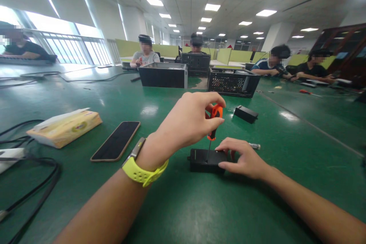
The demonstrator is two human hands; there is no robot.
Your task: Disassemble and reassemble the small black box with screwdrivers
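Note:
My left hand (190,120), with a yellow-green watch strap at the wrist, grips the orange and black handle of a screwdriver (217,112). The screwdriver stands nearly upright, its thin shaft reaching down to the top of a small black box (197,166). Thumb and fingers of my right hand (243,156) are closed on the right end of that box, which lies flat on the green table (200,206). Whether the tip sits in a screw is too small to tell. Behind my right hand lies a small silvery cylinder (255,146), partly hidden.
Another black box (246,114) lies beyond my right hand. A phone (116,141), a yellow tissue pack (65,127) and black cables (42,194) are on the left. Computer cases (162,76) stand farther back, with several people seated around. Another screwdriver (305,92) lies far right.

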